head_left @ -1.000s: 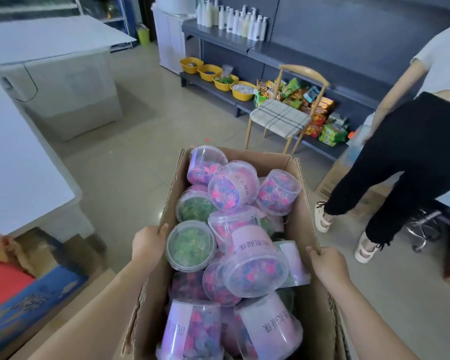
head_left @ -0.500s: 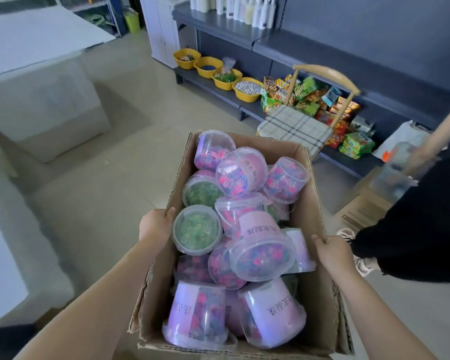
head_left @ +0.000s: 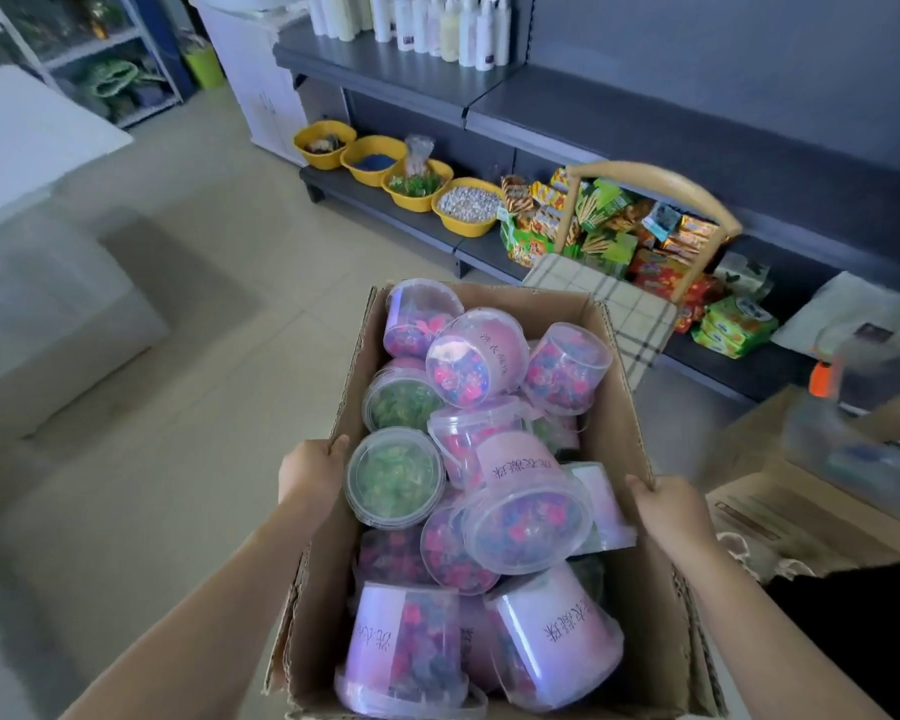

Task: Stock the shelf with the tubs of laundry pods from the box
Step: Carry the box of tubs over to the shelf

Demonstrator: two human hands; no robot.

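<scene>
Got the box [head_left: 619, 418] in both hands. Left hand [head_left: 310, 472] is hooked over the top edge of the left wall, fingertips curled inside. Right hand [head_left: 668, 511] does the same on the right wall, both about midway along. Neither hand has a tub, just cardboard.

The tubs [head_left: 528, 517] are all in the box, heaped loose and mostly on their sides. A green-lidded tub [head_left: 396, 478] leans against the left edge right by my fingers, and a few pink ones pile above the rim toward the far end.

My read: this is the carry-to-the-shelf bit, nothing stocked yet. The dark shelf [head_left: 567, 103] is ahead, with a chair [head_left: 640, 317] parked between it and the box's far right corner.

Tips to self:
- Hold the box level, since that heap looks ready to roll over the far edge if it tips.
- The thin walls may bow, so a hand under the bottom seems safer.
- Steer left of the chair and set the box down near the shelf.
- Pick from the top of the pile first.
</scene>
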